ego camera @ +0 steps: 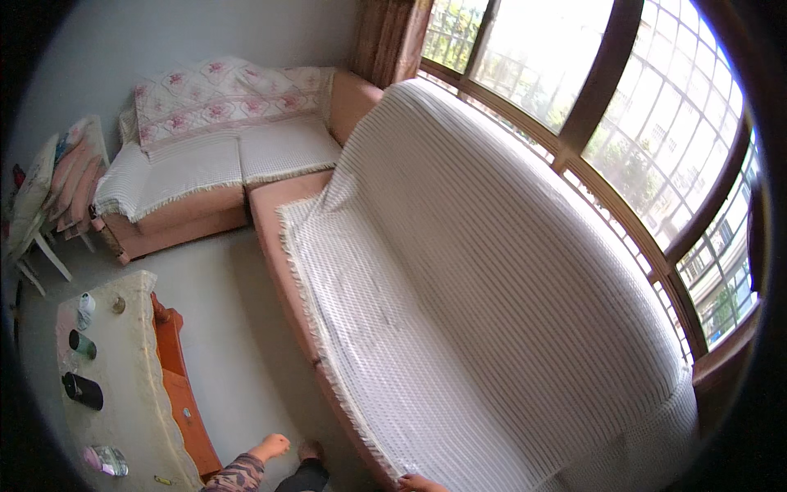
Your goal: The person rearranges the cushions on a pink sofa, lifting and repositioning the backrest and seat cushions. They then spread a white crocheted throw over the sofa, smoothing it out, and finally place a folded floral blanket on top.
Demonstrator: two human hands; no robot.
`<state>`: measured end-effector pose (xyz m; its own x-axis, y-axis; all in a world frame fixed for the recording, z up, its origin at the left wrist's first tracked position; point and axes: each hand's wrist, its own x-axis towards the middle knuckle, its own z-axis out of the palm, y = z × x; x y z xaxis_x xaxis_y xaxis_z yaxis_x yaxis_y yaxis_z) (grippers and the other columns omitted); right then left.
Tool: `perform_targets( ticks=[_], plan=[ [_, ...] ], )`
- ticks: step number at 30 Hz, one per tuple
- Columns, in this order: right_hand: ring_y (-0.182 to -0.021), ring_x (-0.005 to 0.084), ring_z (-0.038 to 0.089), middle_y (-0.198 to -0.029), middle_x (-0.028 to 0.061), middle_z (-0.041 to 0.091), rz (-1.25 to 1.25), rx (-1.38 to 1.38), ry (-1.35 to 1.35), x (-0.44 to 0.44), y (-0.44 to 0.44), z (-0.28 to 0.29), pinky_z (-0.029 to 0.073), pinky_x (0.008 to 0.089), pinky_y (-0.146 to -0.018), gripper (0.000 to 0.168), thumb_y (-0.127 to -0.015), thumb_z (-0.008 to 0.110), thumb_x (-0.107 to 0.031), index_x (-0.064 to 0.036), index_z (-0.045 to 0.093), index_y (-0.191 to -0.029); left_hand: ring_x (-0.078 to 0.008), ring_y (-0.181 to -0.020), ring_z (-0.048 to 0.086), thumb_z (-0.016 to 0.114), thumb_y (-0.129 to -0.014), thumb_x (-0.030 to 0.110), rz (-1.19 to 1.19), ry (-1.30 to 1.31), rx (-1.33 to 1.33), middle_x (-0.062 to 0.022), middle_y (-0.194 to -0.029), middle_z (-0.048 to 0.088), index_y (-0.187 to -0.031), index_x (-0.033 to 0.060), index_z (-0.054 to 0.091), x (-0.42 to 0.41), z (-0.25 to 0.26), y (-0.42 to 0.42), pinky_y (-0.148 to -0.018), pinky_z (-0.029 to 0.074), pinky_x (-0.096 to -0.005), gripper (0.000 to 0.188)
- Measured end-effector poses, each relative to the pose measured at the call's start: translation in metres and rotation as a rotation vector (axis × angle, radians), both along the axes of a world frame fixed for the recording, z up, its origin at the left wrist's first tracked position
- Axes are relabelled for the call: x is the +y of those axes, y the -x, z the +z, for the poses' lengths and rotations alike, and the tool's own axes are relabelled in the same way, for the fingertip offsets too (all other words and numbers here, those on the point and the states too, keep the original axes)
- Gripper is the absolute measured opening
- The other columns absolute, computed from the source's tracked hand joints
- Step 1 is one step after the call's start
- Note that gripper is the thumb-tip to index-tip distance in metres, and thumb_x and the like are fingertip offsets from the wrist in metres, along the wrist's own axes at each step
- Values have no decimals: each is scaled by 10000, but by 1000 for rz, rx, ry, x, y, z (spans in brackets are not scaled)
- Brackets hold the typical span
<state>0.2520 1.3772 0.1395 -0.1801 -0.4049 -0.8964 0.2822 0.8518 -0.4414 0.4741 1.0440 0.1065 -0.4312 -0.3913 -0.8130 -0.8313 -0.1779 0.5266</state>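
A striped white-and-grey sofa cover (369, 320) with a fringed edge drapes over the seat and back of a long pink sofa (270, 227). The cover bunches near the corner between seat and backrest, and shallow wrinkles cross the seat. At the bottom edge of the picture, my right hand (421, 483) is at the fringed front edge of this cover; most of it is cut off, so its grip is unclear. My left hand (272, 446), below a patterned sleeve, hangs over the floor between sofa and coffee table. Its fingers are curled, with nothing visible in them.
On the left stands a coffee table (129, 369) with a cloth, a black canister (83, 392), a dark green cup (82, 344) and a jar (110, 461). A second sofa (184, 215) carries a floral cover (227, 104). Cushions (77, 178) are stacked beside it. Barred windows (553, 61) line the right.
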Motion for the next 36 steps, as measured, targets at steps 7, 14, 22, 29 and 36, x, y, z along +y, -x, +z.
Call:
perform_targets(
  ticks=[7, 14, 22, 29, 36],
  plan=[
    [-584, 153, 525, -732, 74, 547, -405, -333, 371, -70, -6, -16, 423, 261, -458, 303, -777, 437, -319, -75, 480, -951, -118, -481, 501, 446, -721, 189, 158, 39, -70, -59, -650, 560, -739, 40, 564, -127, -24, -37, -433, 417, -256, 191],
    [-632, 156, 546, -751, 71, 565, -51, -2, -243, -124, 37, -50, 438, 287, -481, 291, -780, 429, -315, -78, 500, -933, -112, -497, 501, 464, -719, 205, 58, -107, -23, -30, -677, 565, -775, 58, 558, -183, -33, -27, -437, 413, -243, 184],
    [-639, 159, 548, -742, 69, 564, 52, -42, -69, -302, 94, -93, 442, 295, -482, 294, -783, 423, -317, -74, 504, -928, -116, -541, 522, 464, -717, 203, 95, -92, -117, -30, -693, 570, -797, 52, 551, -314, -27, 14, -456, 424, -236, 192],
    [-697, 153, 528, -790, 57, 551, 30, -178, 91, -508, 111, -39, 429, 292, -546, 313, -781, 433, -334, -68, 485, -938, -114, -537, 521, 473, -712, 186, 139, -26, 46, -32, -686, 569, -747, 26, 551, -440, -14, 72, -456, 425, -243, 181],
    [-678, 209, 544, -767, 139, 551, -312, -217, 239, -562, 106, -39, 450, 361, -551, 323, -775, 432, -304, -25, 496, -925, -122, -534, 518, 501, -681, 189, 4, -42, 1, -43, -629, 560, -699, 34, 576, -588, -22, 102, -463, 421, -245, 173]
  ],
)
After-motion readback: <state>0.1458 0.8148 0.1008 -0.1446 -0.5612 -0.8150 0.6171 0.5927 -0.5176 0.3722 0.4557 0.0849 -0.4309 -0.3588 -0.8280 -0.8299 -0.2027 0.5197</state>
